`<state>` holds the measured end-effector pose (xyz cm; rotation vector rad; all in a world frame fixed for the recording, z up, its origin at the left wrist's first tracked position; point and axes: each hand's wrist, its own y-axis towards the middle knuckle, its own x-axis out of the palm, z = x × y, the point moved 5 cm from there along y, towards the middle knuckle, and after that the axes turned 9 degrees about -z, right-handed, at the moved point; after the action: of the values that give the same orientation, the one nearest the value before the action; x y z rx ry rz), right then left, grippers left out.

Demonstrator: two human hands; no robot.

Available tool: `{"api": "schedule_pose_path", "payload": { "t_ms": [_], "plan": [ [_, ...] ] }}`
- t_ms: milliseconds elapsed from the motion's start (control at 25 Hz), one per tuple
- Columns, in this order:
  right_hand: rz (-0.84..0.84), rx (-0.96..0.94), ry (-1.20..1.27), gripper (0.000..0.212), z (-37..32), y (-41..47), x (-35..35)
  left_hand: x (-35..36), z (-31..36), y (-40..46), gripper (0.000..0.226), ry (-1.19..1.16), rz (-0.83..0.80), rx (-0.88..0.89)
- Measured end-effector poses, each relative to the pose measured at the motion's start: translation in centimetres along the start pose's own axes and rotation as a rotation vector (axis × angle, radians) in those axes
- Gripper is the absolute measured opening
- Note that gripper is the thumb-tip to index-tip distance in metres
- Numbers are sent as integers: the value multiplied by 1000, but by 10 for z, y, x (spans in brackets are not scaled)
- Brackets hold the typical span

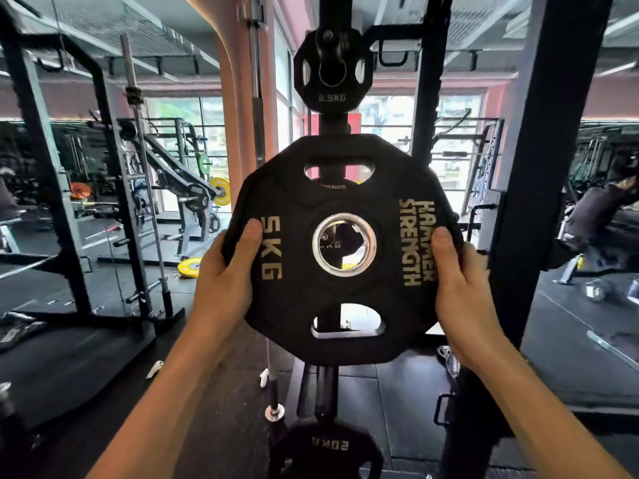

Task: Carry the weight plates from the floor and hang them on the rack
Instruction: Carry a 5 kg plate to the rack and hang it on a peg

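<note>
A person holds a black, many-sided rubber weight plate marked 5 KG (342, 247) upright at chest height, in the centre of the view. The left hand (224, 281) grips its rim at nine o'clock and the right hand (460, 288) grips at three o'clock; each thumb presses on the near face while the other fingers curl out of sight behind the edge.

The plate faces the black steel upright of the storage rack (332, 25), which runs from twelve to six o'clock behind it. Through the plate's silver-ringed centre hole (344, 245), part of another plate already on the rack appears to show, though it is unclear.

The likely risk is misalignment: if the hole misses the peg, which is hidden behind the plate, the plate could knock against the rack or slip from the hands toward the floor. Fingers wrapped behind the rim could also be pinched against a plate already hung.

Counted: one plate in the hands; one small black plate marked 2.5 KG (332, 70) hanging at twelve o'clock; one black plate marked 20 KG (328, 444) low at six o'clock.
</note>
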<state>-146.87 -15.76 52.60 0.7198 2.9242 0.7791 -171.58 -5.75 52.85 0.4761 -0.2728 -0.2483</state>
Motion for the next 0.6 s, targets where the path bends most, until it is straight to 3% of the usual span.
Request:
{"api": "schedule_pose_path", "payload": {
  "t_ms": [200, 600],
  "plan": [
    [10, 11, 4, 24, 25, 41, 14, -2, -28, 44, 19, -42, -24, -1],
    [88, 81, -84, 19, 103, 134, 41, -21, -115, 157, 54, 22, -48, -58]
  ]
}}
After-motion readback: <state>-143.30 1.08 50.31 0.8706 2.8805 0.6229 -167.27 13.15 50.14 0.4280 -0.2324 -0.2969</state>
